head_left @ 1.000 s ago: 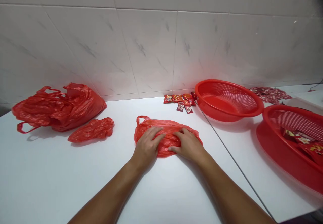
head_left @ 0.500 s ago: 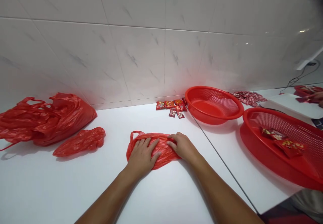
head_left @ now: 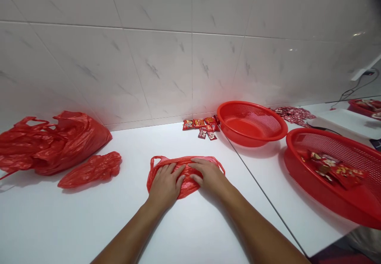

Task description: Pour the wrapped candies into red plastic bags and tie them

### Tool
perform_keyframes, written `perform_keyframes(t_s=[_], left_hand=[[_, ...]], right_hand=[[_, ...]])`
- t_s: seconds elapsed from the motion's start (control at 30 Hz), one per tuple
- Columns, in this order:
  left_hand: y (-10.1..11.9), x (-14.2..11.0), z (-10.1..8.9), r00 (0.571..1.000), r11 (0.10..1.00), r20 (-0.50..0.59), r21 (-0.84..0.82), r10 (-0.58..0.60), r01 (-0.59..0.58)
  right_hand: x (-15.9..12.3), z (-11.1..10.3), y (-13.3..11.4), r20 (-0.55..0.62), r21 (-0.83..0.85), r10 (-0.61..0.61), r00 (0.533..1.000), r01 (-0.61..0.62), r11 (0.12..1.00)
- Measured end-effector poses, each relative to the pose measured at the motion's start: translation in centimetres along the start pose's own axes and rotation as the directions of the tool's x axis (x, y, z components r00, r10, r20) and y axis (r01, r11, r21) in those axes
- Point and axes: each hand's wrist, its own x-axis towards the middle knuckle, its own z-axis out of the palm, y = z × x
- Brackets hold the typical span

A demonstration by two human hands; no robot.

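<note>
A thin red plastic bag lies flattened on the white table before me, its handle loops showing at the far left and right corners. My left hand rests on its left half, palm down with fingers stretched out. On the right half lies my right hand, also flat, its fingers pointing inward and thumb apart. Both hands press on the bag without gripping it. Left of them sits a crumpled red bag, and behind that a larger, bulging red bag.
Several small snack packets lie by the tiled wall. Right of them stands a red plastic basket, then a second red basket with packets inside. A pile of small red-and-white packets lies behind. A seam runs between two tables.
My right hand has slid left across the bag, uncovering its right handle loop. My left hand stays nearly in place. More packets show in the near basket; another person's hand at far right has shifted.
</note>
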Motion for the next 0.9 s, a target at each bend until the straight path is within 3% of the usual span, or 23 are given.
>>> perform_keyframes(t_s=[0.13,0.4,0.47,0.57,0.63,0.67,0.73,0.8,0.9], left_hand=[[-0.4,-0.1,0.1,0.999,0.999,0.015,-0.008,-0.041,0.042],[-0.6,-0.3,0.0,0.999,0.999,-0.008,0.015,-0.045,0.045],[-0.4,-0.3,-0.1,0.999,0.999,-0.011,0.009,-0.048,0.048],[-0.1,-0.2,-0.4,0.998,0.998,-0.003,-0.004,-0.064,0.064],[0.1,-0.1,-0.6,0.997,0.997,0.022,-0.009,-0.076,0.076],[0.2,-0.1,-0.7,0.996,0.997,0.038,-0.009,-0.082,0.083],[0.4,-0.1,-0.9,0.993,0.995,0.069,-0.010,-0.096,0.097],[0.5,0.0,-1.0,0.990,0.994,0.094,-0.012,-0.107,0.109],[0.4,0.1,-1.0,0.985,0.993,0.126,-0.014,-0.114,0.117]], right_hand=[[-0.1,0.5,-0.3,0.168,-0.047,0.179,0.969,-0.174,0.984],[-0.3,0.4,0.2,0.298,-0.069,0.191,0.935,-0.179,0.981],[-0.3,0.2,0.4,0.250,-0.057,0.148,0.957,-0.138,0.989],[-0.4,0.2,0.4,0.004,-0.002,0.004,1.000,-0.004,1.000],[-0.4,0.7,0.0,-0.161,0.028,-0.108,0.981,0.114,0.993],[-0.4,1.1,-0.2,-0.188,0.028,-0.143,0.972,0.151,0.988],[-0.3,2.2,-0.9,-0.109,-0.011,-0.135,0.985,0.135,0.991],[-0.2,3.3,-1.6,0.042,-0.104,-0.017,0.999,0.022,0.994],[0.1,4.3,-2.2,0.182,-0.234,0.155,0.971,-0.111,0.966]])
